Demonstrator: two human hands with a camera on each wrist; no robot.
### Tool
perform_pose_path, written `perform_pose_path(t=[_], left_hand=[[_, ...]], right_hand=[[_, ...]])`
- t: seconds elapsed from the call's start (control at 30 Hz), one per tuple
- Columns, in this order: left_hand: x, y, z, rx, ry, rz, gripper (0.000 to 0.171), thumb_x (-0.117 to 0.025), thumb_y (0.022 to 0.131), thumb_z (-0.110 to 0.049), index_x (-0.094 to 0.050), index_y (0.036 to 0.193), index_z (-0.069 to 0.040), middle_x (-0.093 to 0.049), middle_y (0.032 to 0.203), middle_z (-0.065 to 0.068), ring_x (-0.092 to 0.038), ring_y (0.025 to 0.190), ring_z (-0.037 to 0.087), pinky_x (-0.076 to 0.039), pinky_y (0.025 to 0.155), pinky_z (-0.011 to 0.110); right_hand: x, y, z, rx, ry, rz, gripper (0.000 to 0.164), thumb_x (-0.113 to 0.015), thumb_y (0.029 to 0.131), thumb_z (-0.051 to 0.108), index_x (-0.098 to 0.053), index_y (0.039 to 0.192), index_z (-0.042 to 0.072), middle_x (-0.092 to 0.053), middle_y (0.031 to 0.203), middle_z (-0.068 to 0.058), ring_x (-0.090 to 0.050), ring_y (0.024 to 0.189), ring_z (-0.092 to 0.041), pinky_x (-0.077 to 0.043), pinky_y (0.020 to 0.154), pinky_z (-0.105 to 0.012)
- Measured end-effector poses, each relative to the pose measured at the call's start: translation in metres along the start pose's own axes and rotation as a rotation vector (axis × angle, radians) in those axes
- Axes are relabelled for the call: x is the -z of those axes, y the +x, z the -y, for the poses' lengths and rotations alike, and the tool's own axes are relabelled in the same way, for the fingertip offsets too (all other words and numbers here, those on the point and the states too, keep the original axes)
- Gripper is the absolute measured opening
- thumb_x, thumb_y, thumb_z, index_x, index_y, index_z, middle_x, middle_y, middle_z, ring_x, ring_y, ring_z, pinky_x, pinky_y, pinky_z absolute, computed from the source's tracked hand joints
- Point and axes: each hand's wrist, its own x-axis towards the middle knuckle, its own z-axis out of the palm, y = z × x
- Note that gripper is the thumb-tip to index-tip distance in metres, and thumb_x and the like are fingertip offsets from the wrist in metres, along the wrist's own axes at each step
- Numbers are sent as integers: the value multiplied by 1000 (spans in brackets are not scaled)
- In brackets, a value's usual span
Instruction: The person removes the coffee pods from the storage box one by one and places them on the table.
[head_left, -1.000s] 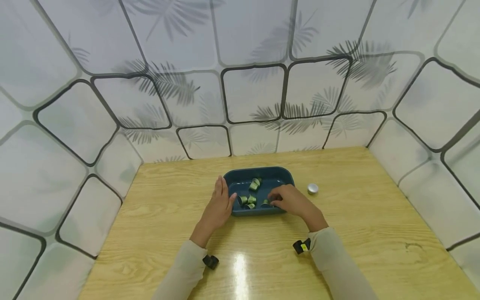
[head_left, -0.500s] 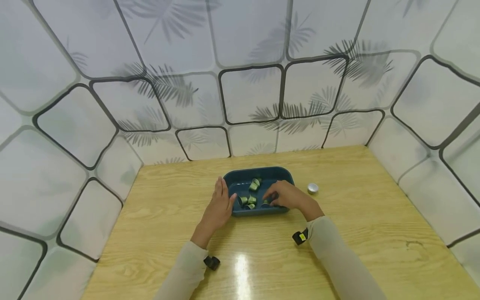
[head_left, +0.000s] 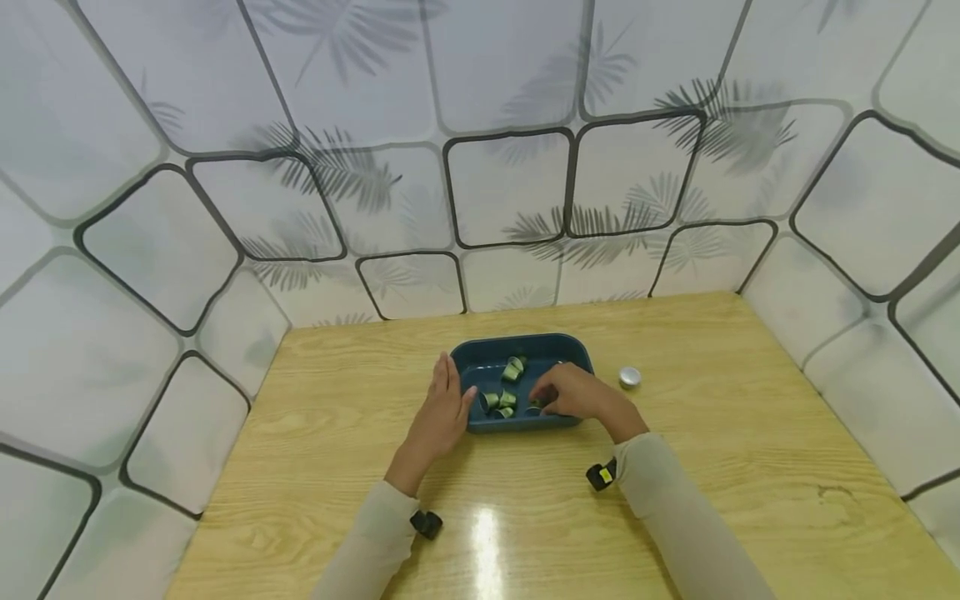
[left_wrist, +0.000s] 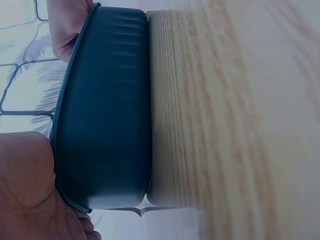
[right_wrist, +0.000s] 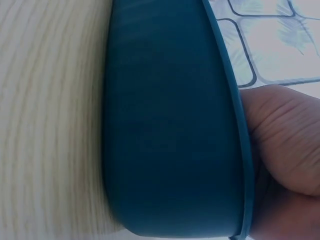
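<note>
A dark blue rectangular tray stands on the wooden table, with several green coffee capsules lying loose in it. My left hand rests along the tray's left end, fingers straight and thumb over the rim. Inside the right front part of the tray, my right hand has its fingers and thumb curled down around a green coffee capsule, which they partly cover. Both wrist views show mostly the tray's outer wall; the right wrist view hides the fingertips behind the tray rim.
A small round silver-topped thing sits on the table just right of the tray. Pale patterned panels enclose the table at the back and both sides.
My right hand has shifted slightly left inside the tray, bringing its fingers over the front right capsule. The left hand and the tray have kept their place.
</note>
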Motion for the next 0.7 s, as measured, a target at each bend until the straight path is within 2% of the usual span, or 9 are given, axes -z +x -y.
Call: perform_pose_path(t=[0.27,0.47,0.6,0.7], left_hand=[[1,1,-1,4,11,1,72,-27,113,-40,-1,158,9,10,166,25,-3,154,42,-19,122,52],[2,0,-2,-4,-11,-5,72,-31,113,-38,-3,158,11,5,166,29,-4,153,44,-21,121,54],[2,0,-2,6,-11,5,72,-29,113,-40,-1,158,9,10,166,25,-3,154,42,-20,121,53],[2,1,-2,16,-1,15,72,-27,113,-41,1,159,7,13,166,22,-2,154,41,-19,122,52]], right_hand=[[-5,4,1,49,-42,-11,23,-82,86,7,-80,107,13,-72,105,0,-65,82,-8,-55,71,-26],[-8,7,1,-26,-24,-6,18,-80,88,9,-79,105,12,-74,98,1,-65,83,-10,-56,75,-33],[-8,8,3,-82,-43,-22,17,-79,90,13,-79,107,10,-75,99,-1,-68,87,-15,-56,87,-44],[-9,9,3,-134,-68,-38,18,-79,91,17,-78,108,11,-75,102,-2,-70,90,-18,-56,89,-45]])
